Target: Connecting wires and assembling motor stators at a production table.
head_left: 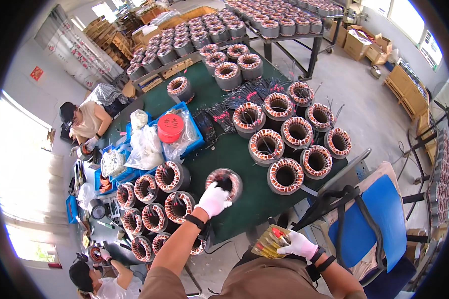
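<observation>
My left hand (213,201), in a white glove, is at the near rim of a motor stator (237,185) standing alone on the green tabletop. Its fingers are bent against the copper winding; dark wires show in the bore. Low in front of my body, my right hand (300,245), gloved too, grips a flat yellowish pack (269,243) with yellow strips and something red at its top. What these strips are I cannot make out. Nearest to my left forearm are several upright stators (179,207) with orange windings and white lacing.
More stators (286,175) stand along the table's right side, beside bundled black wires (244,97). Blue bins (192,130) hold plastic bags and a red round container (170,128). A blue chair (374,219) is at my right. Two co-workers (87,117) sit at the left.
</observation>
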The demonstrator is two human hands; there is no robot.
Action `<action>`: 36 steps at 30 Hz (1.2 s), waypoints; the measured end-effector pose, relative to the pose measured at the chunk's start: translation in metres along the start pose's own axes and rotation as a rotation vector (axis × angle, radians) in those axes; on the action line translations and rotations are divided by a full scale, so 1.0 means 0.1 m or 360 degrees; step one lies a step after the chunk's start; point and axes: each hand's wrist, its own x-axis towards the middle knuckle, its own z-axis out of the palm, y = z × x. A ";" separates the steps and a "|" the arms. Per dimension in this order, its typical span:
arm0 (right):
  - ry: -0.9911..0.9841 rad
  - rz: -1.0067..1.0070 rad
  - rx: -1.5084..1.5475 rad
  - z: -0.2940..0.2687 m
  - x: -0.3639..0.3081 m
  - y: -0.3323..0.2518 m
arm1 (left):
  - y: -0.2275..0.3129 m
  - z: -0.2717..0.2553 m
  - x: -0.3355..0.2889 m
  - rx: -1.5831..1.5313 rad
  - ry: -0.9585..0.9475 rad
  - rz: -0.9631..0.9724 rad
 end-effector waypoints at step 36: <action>0.0072 -0.0060 -0.0418 0.49 0.14 -0.40 | 0.96 0.20 -0.79 -0.2411 0.0746 -0.0751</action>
